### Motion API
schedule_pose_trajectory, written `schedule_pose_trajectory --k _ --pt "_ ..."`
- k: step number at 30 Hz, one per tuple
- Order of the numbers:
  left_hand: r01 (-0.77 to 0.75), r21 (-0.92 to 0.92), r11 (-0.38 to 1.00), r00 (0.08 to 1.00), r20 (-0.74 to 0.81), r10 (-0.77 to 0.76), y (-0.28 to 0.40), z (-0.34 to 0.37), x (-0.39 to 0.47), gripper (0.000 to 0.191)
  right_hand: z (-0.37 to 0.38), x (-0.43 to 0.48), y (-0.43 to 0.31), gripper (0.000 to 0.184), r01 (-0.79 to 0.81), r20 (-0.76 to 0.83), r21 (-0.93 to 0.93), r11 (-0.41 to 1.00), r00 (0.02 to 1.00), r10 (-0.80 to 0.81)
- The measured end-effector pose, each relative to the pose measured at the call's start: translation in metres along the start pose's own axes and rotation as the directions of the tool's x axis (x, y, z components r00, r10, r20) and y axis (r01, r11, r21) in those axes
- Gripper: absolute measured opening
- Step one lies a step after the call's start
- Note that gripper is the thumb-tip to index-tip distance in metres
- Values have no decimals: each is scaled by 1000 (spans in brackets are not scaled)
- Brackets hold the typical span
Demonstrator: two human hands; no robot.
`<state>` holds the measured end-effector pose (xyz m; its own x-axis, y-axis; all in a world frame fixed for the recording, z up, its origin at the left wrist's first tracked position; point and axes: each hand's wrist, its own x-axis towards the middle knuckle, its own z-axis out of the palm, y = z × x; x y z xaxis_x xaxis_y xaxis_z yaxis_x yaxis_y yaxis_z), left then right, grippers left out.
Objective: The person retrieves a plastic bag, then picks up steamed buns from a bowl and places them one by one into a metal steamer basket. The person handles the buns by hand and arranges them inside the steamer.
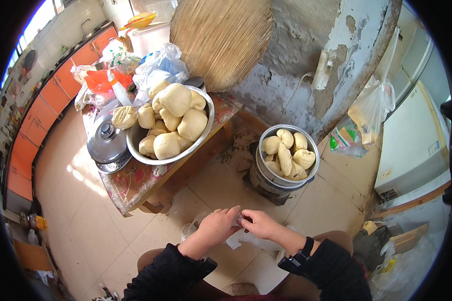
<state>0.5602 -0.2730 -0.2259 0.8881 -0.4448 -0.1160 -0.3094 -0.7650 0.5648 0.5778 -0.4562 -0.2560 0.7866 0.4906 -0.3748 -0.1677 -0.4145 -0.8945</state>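
My left hand (219,226) and my right hand (260,225) meet in front of my knees, fingertips close together. Between them is a thin translucent plastic bag (235,239), pinched at its edge; some of it hangs below my hands. Beyond them to the right, a round metal pot (265,171) holds several pale steamed buns (285,160) and stands on a small dark stove (280,198). Ahead to the left, a large metal basin (208,129) is heaped with more steamed buns (176,99). My left fingers are partly hidden by the angle.
The basin rests on a low table with a flowered cover (124,188). Beside it are a lidded steel pot (107,141), plastic bags (162,67) and a round woven stalk lid (222,41) leaning on the wall. A bag (371,109) hangs near a white freezer (414,143).
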Motion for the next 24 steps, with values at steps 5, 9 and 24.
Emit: schedule_pose_trajectory --k 5,9,24 --pt "0 44 999 1000 12 0 -1 3 3 37 -7 1 -3 25 113 38 -139 984 993 -109" --pt "-15 106 994 998 57 9 1 4 6 24 -42 -5 -20 36 140 -72 -272 952 984 -165" --pt "-16 123 992 987 162 -5 -2 13 25 20 -376 144 -106 80 -476 -881 -353 806 -121 -458"
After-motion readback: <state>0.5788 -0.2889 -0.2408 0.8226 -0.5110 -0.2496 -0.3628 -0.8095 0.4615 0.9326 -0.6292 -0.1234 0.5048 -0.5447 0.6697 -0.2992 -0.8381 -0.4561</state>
